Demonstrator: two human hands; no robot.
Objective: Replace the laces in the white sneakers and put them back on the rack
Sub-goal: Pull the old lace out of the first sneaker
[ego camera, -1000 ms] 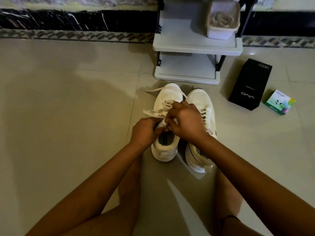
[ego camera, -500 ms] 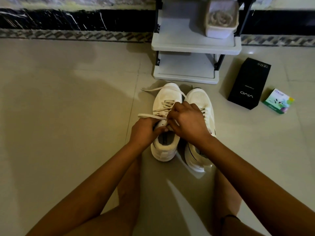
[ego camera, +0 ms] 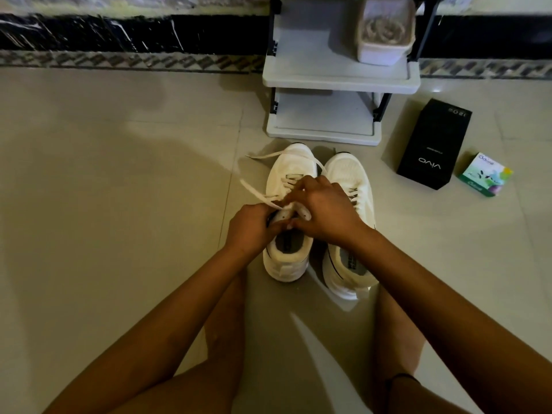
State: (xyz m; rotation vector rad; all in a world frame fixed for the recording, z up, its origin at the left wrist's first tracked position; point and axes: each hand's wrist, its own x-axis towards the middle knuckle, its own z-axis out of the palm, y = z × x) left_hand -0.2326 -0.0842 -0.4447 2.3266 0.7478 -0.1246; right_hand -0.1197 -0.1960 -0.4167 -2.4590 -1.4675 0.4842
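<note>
Two white sneakers stand side by side on the tiled floor, toes toward the rack. Over the left sneaker both hands work at its upper eyelets. My left hand pinches the white lace, which runs out to the left and loops past the toe. My right hand grips the tongue and eyelet flap of that sneaker. The right sneaker is laced and partly hidden under my right forearm.
A white two-shelf rack stands against the wall just beyond the sneakers, with a white tub of coiled laces on its upper shelf. A black phone box and a small green box lie to the right. My bare legs flank the sneakers.
The loose lace end has swung from lying across the sneaker out to the left as my left hand pulled it. My right hand has shifted slightly on the tongue.
</note>
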